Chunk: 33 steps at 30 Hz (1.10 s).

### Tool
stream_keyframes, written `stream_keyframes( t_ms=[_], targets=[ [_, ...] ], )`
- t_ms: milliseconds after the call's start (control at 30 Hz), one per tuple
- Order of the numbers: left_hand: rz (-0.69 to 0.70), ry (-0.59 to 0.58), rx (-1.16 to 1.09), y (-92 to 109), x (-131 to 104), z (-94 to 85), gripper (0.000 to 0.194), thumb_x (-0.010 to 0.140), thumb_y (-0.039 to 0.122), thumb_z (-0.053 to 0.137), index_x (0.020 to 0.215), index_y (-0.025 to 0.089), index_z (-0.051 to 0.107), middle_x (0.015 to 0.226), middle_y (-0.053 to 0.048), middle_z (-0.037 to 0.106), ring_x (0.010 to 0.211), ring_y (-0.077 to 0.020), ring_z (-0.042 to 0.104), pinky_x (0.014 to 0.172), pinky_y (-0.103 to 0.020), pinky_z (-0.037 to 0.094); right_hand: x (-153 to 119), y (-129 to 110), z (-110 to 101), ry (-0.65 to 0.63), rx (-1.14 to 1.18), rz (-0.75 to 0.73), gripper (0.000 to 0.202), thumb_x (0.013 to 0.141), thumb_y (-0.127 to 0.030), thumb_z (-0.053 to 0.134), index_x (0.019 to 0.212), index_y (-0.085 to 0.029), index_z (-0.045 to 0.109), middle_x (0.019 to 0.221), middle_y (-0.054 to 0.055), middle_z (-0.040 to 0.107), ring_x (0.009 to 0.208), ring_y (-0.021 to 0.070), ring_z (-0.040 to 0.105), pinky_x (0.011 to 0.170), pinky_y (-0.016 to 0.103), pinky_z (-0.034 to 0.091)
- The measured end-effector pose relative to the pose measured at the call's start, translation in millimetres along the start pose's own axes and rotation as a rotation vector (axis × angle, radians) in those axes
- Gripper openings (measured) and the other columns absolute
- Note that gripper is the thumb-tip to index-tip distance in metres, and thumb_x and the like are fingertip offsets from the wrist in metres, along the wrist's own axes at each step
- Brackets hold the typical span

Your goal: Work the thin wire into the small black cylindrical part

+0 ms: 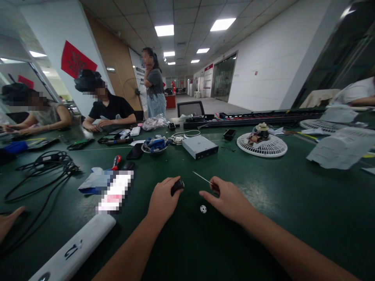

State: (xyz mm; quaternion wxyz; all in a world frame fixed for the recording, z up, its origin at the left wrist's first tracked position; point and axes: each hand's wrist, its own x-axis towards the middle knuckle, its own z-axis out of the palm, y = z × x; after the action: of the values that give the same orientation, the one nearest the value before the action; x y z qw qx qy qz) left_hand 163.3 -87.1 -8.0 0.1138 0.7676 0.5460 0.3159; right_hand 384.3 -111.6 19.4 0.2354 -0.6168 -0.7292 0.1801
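My left hand (164, 198) is closed round a small black cylindrical part (177, 187), gripping it between thumb and fingers just above the green table. To its right, my right hand (227, 199) holds a thin metal rod (202, 178) in its curled fingers. The rod's tip points up and left, apart from the black part; its rear end is hidden in the hand. A small white disc with holes (203, 209) lies on the table between my hands, nearer the right one, and neither hand touches it.
Ahead are a silver disc drive (200, 147), a bowl of blue items (154, 145) and a white fan grille (261, 145). Leftward lie a long white bar (76, 248), a red-handled tool (116, 162) and black cables (43, 171). Another person's hand (10, 222) shows at the left edge.
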Motion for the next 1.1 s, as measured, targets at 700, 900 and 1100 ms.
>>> stream_keyframes(
  t_ms=[700,900,1100],
  targets=[
    [0.24,-0.237,-0.086,19,-7,-2.0,0.039,0.082,0.026,0.069,0.12,0.031,0.06,0.106,0.001,0.069,0.095,-0.0187,0.06,0.091,-0.035,0.042,0,3,9,0.104,0.433,-0.325,0.038,0.078,-0.016,0.059,0.057,-0.022,0.027,0.082,0.005,0.069,0.084,0.0195,0.067,0.07,0.03,0.049],
    [0.268,-0.266,-0.1,21,-7,-3.3,0.037,0.081,0.027,0.07,0.117,0.028,0.06,0.107,-0.001,0.068,0.096,-0.0195,0.059,0.09,-0.035,0.041,-1,2,8,0.077,0.433,-0.337,0.04,0.077,-0.015,0.06,0.057,-0.022,0.026,0.09,0.006,0.068,0.082,0.0178,0.064,0.07,0.029,0.048],
    [0.333,-0.289,-0.091,22,-9,-3.9,0.038,0.082,0.024,0.069,0.118,0.028,0.059,0.111,-0.001,0.068,0.099,-0.0197,0.059,0.092,-0.037,0.041,4,6,10,0.018,0.382,-0.255,0.043,0.075,-0.02,0.065,0.057,-0.022,0.027,0.076,0.001,0.062,0.076,0.0167,0.062,0.066,0.028,0.045]
  ],
)
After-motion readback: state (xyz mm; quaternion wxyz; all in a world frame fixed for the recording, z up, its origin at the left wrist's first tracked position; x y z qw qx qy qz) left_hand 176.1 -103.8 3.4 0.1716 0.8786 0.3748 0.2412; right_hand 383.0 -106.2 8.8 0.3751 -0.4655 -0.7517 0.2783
